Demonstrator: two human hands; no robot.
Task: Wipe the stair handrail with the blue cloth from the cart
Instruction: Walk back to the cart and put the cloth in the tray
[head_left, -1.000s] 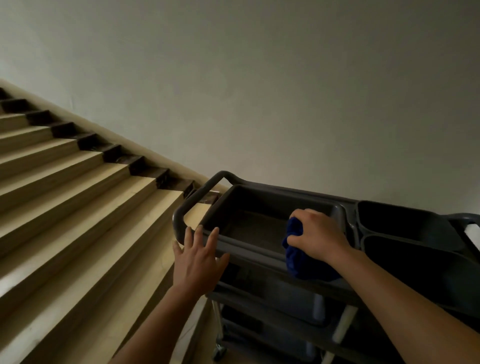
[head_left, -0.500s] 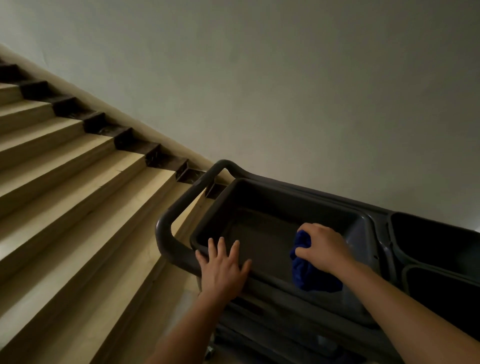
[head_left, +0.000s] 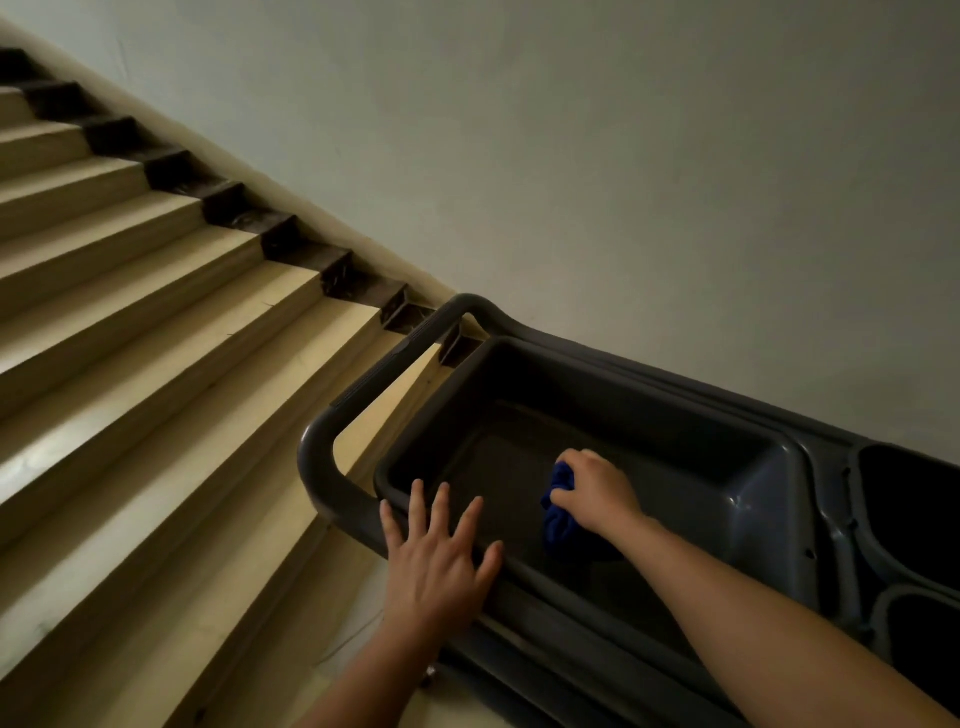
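Observation:
The dark grey cart (head_left: 769, 499) stands against the wall at the foot of the stairs. Its top is a deep tray (head_left: 524, 561). My right hand (head_left: 595, 491) is inside that tray, fingers closed around the bunched blue cloth (head_left: 558, 522). My left hand (head_left: 441, 556) lies flat with fingers spread on the tray's near rim, beside the cart's push handle (head_left: 332, 441). No stair handrail shows in this view.
Pale stone stairs (head_left: 156, 332) climb to the upper left, with dark triangular skirting pieces (head_left: 291, 244) along the plain wall (head_left: 623, 156). Two round dark bins (head_left: 914, 499) sit in the cart's right end.
The view has tilted down and closer to the cart. My right hand with the cloth sits lower in the tray. My left hand shifted right along the rim.

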